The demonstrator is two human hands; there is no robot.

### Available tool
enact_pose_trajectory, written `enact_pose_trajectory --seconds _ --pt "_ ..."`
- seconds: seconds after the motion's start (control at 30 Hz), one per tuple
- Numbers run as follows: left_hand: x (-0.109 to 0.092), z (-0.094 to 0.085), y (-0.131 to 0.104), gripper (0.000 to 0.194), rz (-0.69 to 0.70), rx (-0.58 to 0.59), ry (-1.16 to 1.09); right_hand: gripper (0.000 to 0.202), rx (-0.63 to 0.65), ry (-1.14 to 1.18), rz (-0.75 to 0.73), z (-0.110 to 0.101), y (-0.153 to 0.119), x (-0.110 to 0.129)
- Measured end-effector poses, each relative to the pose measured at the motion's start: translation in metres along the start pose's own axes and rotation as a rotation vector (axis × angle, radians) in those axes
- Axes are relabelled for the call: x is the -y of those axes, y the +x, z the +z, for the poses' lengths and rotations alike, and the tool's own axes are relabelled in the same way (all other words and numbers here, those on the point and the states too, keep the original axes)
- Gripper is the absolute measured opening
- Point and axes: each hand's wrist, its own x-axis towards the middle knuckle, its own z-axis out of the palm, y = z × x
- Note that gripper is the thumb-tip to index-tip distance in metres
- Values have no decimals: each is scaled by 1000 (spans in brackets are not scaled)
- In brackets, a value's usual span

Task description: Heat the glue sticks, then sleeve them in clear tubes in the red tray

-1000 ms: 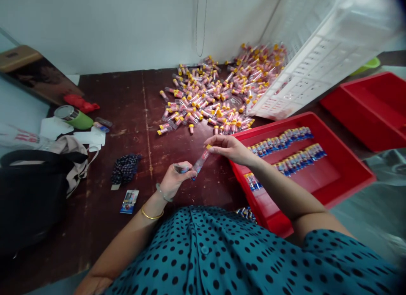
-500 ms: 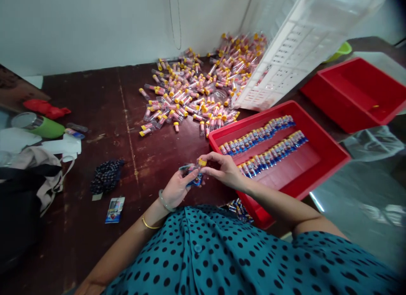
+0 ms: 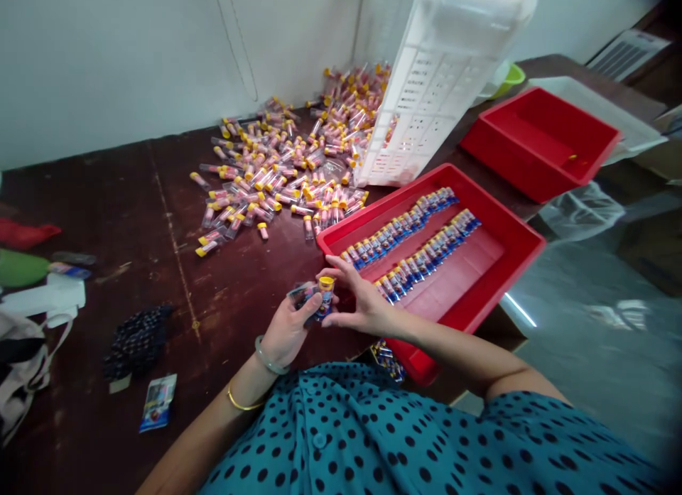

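Note:
A small clear tube with a yellow cap and a blue printed sleeve [image 3: 325,296] stands upright between my hands. My left hand [image 3: 288,328] is closed on it, the thumb pressed against its side, along with some flat printed sleeves [image 3: 302,293]. My right hand [image 3: 362,300] curves round the same tube from the right, its fingers by the cap and its thumb low on the side. Just beyond it, a red tray [image 3: 511,268] holds two slanting rows of blue-sleeved tubes [image 3: 426,257]. A heap of unsleeved yellow-capped tubes with pink contents [image 3: 282,175] lies on the dark table [image 3: 133,232].
A white plastic basket [image 3: 420,97] stands on its side behind the tray. Farther right are a red bin [image 3: 538,147] and a green bowl [image 3: 509,79]. On the left lie a dark dotted cloth [image 3: 136,342], a blue printed packet [image 3: 158,403] and a green container [image 3: 21,268].
The tube in my hands now shows its blue sleeve, with the cap upright. My right fingers have spread from a pinch at the cap to around the tube. The view has swung right.

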Motion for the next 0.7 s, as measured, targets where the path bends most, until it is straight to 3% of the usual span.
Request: enact_pose_trajectory --seconds 0.07,0.2,0.53,0.6,0.7 --pt "1 4 3 39 -14 -11 -13 105 31 -83 -17 -1 -4 -2" --pt "2 10 7 40 -7 -20 -31 102 22 -171 -41 -3 -8 -4" --pt "0 14 10 38 1 -18 4 99 -10 -55 -9 -9 -5 -2" --pt "1 16 13 39 12 -27 30 82 -59 67 53 -10 -2 2" --pt "2 24 19 39 15 -63 63 39 -132 258 180 -12 4 2"
